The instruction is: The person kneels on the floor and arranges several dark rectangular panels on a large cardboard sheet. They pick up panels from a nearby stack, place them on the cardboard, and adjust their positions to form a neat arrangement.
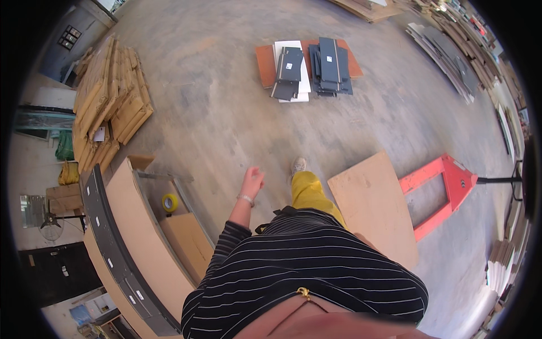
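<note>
My left hand (253, 179) hangs over the concrete floor in front of my body, with a bracelet at the wrist. It holds nothing, and its fingers are loosely bent with a gap between them. Nearest to it on the left is a cart-like frame (159, 176) with a cardboard piece (189, 240) and a yellow tape roll (170, 202) inside. My right hand is out of sight. Close by my right side lies a light brown board (375, 206), resting over the forks of a red pallet jack (449, 183).
Dark panels (329, 59) lie in stacks on reddish-brown boards ahead. Brown-wrapped flat packages (113, 93) are piled at the far left. Long dark and tan boards (121, 265) stand along my left. More sheets (443, 56) line the right side. A fan (51, 226) stands at far left.
</note>
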`<state>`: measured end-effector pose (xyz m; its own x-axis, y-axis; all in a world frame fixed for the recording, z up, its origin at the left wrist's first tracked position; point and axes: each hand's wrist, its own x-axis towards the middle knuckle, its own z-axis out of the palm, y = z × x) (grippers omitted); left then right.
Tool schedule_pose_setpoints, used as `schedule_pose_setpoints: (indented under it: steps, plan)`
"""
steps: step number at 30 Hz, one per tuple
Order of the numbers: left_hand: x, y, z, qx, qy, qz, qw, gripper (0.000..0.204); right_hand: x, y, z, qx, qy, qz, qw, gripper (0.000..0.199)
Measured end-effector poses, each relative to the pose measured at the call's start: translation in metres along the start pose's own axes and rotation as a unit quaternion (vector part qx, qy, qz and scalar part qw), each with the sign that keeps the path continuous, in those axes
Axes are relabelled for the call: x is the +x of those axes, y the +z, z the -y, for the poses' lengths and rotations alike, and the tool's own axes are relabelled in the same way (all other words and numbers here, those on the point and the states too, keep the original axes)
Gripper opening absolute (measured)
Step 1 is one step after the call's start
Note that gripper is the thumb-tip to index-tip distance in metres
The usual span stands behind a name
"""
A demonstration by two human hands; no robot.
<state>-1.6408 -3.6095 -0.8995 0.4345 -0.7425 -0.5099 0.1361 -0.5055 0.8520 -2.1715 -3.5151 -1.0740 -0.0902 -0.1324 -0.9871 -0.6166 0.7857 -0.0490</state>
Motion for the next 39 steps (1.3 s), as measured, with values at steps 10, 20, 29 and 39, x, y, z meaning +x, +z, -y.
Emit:
schedule_pose_setpoints:
  steps: [10, 20, 29, 39]
  plan:
    - [0.075, -0.114, -0.026, -0.082, -0.193, -0.211, 0.955, 0.032, -0.056, -0.063, 0.528, 0.032, -0.311, 0.075, 0.947, 0.030]
    - [0.246, -0.041, -0.080, -0.082, -0.243, -0.100, 0.961, 0.032, -0.048, -0.060, 0.642, -0.031, -0.262, 0.072, 0.962, 0.049]
    - [0.536, -0.035, -0.189, 0.102, -0.175, 0.045, 0.978, 0.023, -0.081, -0.107, 0.587, 0.145, -0.023, -0.106, 0.984, 0.039]
    - [0.660, 0.079, -0.266, 0.058, -0.179, 0.114, 0.976, 0.029, -0.063, -0.135, 0.699, -0.059, -0.120, -0.137, 0.982, 0.050]
